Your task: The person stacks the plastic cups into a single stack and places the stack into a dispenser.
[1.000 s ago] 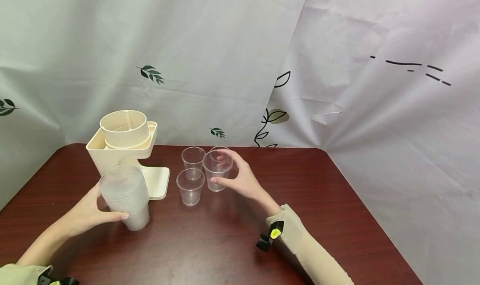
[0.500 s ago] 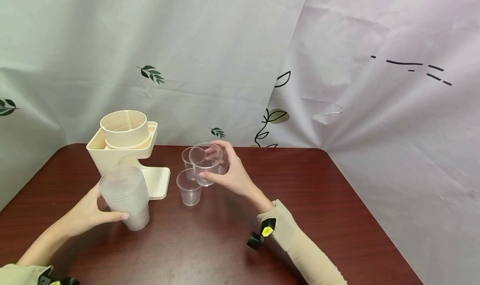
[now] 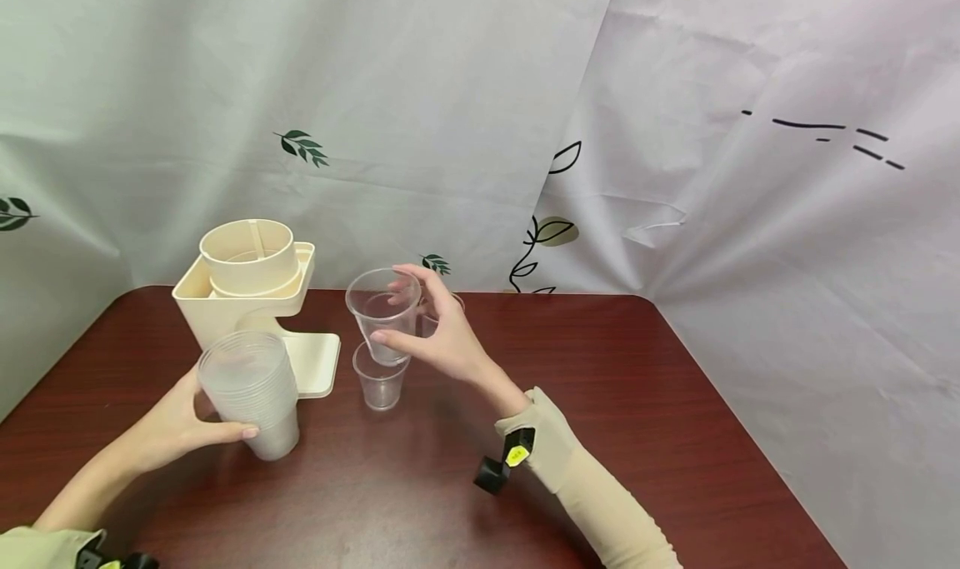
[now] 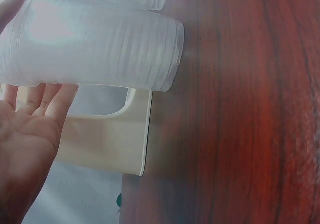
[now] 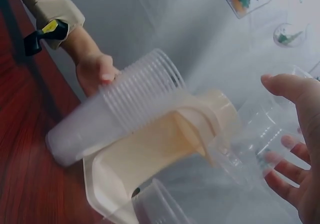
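Note:
My left hand [image 3: 174, 423] grips a stack of clear plastic cups [image 3: 251, 390], its thumb on the near side; in the left wrist view the fingers [image 4: 50, 101] lie against the stack [image 4: 95, 44]. My right hand [image 3: 446, 336] holds a single clear cup [image 3: 384, 315] between thumb and fingers, above the other cups. In the right wrist view this cup [image 5: 260, 139] lies between thumb and fingertips. Below it a clear cup [image 3: 381, 390] stands on the table, and another is partly hidden behind the right hand.
A cream dispenser-like stand [image 3: 247, 302] with a round holder [image 3: 251, 261] on top and a flat base [image 3: 318, 365] stands behind the stack on the dark red table [image 3: 420, 486]. A pale patterned curtain [image 3: 420, 119] hangs behind and to the right.
My right hand has moved left and a little up with its cup, which now hangs over the left cups. The left hand and its stack have stayed in place.

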Available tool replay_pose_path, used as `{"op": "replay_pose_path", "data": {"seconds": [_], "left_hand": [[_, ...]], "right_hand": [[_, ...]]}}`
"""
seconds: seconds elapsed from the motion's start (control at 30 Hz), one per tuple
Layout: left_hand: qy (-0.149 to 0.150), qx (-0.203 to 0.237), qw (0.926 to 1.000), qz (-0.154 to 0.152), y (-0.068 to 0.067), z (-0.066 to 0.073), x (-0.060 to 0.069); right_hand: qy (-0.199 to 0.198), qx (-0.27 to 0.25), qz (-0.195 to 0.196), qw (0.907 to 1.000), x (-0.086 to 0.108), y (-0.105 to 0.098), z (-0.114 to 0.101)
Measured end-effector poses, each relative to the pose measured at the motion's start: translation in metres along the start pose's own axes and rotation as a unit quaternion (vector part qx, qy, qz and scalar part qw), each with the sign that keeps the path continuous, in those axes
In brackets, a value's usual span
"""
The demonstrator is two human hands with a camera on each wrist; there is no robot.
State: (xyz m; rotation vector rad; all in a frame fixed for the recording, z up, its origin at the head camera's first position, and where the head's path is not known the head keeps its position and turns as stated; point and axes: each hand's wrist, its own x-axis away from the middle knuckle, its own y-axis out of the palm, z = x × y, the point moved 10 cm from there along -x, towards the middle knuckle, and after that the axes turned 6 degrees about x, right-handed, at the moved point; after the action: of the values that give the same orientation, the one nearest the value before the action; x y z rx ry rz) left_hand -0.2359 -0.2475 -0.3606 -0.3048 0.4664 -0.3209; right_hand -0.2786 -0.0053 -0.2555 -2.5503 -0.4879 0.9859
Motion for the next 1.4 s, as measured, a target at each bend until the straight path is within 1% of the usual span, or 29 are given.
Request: {"op": "replay_pose_path", "data": {"seconds": [0.1, 0.17, 0.33, 0.37, 0.43, 0.57, 0.6, 0.7, 0.8, 0.87, 0.93, 1.03, 1.17, 1.27, 1.4], "left_hand": [[-0.002, -0.004, 1.0, 0.001, 0.0, 0.0, 0.0], [-0.002, -0.006, 1.0, 0.002, 0.0, 0.0, 0.0], [-0.002, -0.005, 1.0, 0.004, 0.0, 0.0, 0.0], [-0.002, -0.004, 1.0, 0.003, 0.0, 0.0, 0.0], [-0.004, 0.0, 1.0, 0.002, 0.0, -0.001, 0.001], [-0.005, 0.004, 1.0, 0.001, 0.0, -0.001, 0.002], [-0.005, 0.004, 1.0, 0.001, 0.0, -0.001, 0.001], [-0.004, 0.004, 1.0, 0.0, 0.0, -0.001, 0.001], [-0.003, 0.008, 1.0, -0.001, 0.0, -0.001, 0.001], [-0.002, 0.011, 0.9999, -0.001, 0.0, -0.001, 0.0], [0.0, 0.017, 0.9999, -0.001, 0.001, -0.001, 0.0], [0.003, 0.031, 0.9995, -0.003, 0.001, -0.001, 0.001], [0.004, 0.035, 0.9994, -0.006, 0.002, -0.001, 0.001], [0.003, 0.027, 0.9996, -0.005, 0.002, -0.002, 0.001], [0.002, 0.02, 0.9998, -0.004, 0.001, -0.002, 0.001]], "right_hand": [[-0.002, -0.002, -0.003, 1.0, -0.004, 0.004, -0.006], [-0.001, -0.012, -0.005, 0.9999, -0.006, 0.006, -0.011], [-0.006, -0.045, -0.01, 0.9989, -0.011, 0.009, -0.036], [-0.009, -0.05, -0.009, 0.9986, -0.012, 0.01, -0.038], [-0.014, -0.059, -0.007, 0.9981, -0.013, 0.012, -0.039], [-0.026, -0.072, -0.001, 0.9971, -0.017, 0.016, -0.032], [-0.027, -0.073, 0.0, 0.997, -0.018, 0.016, -0.034], [-0.028, -0.072, -0.002, 0.997, -0.021, 0.016, -0.048], [-0.03, -0.064, -0.005, 0.9974, -0.024, 0.015, -0.066], [-0.035, -0.056, -0.008, 0.9978, -0.025, 0.017, -0.074], [-0.036, -0.046, -0.009, 0.9983, -0.028, 0.019, -0.075], [-0.038, -0.037, -0.009, 0.9985, -0.034, 0.026, -0.069], [-0.044, -0.05, -0.011, 0.9977, -0.04, 0.033, -0.064], [-0.05, -0.072, -0.017, 0.996, -0.042, 0.037, -0.074], [-0.045, -0.093, -0.025, 0.9943, -0.042, 0.039, -0.09]]}}
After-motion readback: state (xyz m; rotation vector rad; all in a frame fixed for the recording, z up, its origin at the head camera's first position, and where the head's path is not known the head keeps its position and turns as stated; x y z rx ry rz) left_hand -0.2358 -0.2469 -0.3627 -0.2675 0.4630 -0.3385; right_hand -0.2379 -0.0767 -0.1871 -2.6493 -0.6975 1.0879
